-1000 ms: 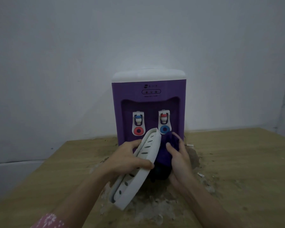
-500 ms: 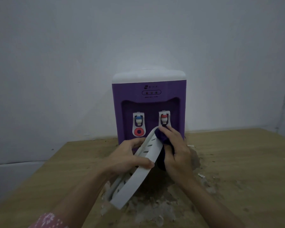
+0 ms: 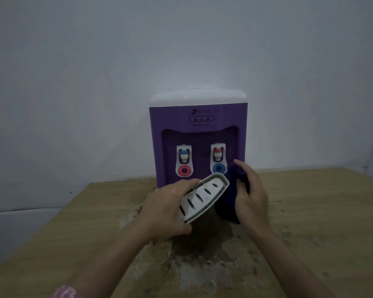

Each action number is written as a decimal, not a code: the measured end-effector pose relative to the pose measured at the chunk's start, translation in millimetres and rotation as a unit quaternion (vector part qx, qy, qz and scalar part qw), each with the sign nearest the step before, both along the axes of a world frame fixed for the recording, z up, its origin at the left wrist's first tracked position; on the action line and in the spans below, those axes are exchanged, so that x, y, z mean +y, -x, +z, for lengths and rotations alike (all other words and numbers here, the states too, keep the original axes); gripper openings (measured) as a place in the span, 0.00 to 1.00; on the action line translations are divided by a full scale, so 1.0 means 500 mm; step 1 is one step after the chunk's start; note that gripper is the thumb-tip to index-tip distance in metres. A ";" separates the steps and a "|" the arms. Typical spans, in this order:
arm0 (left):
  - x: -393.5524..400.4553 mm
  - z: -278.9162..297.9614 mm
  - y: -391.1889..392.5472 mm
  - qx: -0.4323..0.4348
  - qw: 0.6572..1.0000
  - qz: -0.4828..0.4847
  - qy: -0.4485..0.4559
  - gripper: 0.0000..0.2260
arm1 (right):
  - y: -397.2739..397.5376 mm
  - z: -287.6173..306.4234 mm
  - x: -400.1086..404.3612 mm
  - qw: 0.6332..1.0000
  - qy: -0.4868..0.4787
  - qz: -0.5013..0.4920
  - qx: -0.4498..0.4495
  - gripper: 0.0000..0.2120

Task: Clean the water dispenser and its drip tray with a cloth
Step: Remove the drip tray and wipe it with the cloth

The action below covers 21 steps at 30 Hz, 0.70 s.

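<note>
I see a white drip tray (image 3: 204, 196) with dark oval slots, lifted off the counter (image 3: 310, 211) and tilted, its slotted face turned up toward me. My left hand (image 3: 166, 209) grips it along its left edge, fingers curled over the top rim and thumb under the lower end. Just to the right of the tray, my right hand (image 3: 251, 192) holds a dark purple cloth (image 3: 230, 203), fingers curled round the bunched fabric with the index finger pointing up; the cloth hangs down between that hand and the tray, touching the tray's right edge. Directly beyond both hands stands the water dispenser (image 3: 197, 123), purple with a white top, upright near a pale wall (image 3: 73, 82). Two white taps sit in its recess: one with a blue cap and red ring beyond my left hand, one with a red cap and blue ring beyond my right. Beneath my hands the wooden counter is stained and flaking
</note>
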<state>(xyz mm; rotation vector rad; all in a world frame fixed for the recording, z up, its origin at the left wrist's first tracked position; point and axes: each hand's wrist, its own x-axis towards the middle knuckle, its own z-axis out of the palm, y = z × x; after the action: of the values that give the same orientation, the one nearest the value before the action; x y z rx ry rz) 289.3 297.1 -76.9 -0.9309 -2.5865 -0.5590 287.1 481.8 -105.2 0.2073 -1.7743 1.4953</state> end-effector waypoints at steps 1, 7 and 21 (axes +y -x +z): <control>0.002 -0.001 0.001 0.006 1.000 0.004 -0.002 0.41 | -0.005 -0.001 -0.004 1.000 -0.014 0.007 0.009 0.21; 0.003 -0.030 0.001 -0.127 0.983 -0.019 -0.133 0.36 | -0.004 -0.014 -0.007 1.000 -0.026 0.003 0.003 0.21; 0.020 -0.002 0.015 -0.364 0.835 -0.038 -0.411 0.20 | -0.033 -0.030 -0.050 0.978 -0.184 0.040 0.084 0.24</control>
<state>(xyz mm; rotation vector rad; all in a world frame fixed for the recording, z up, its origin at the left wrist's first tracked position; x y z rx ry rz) 281.9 306.9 -77.9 -0.5472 -2.3811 -2.1719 303.8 456.7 -120.0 0.5821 -1.9079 1.1533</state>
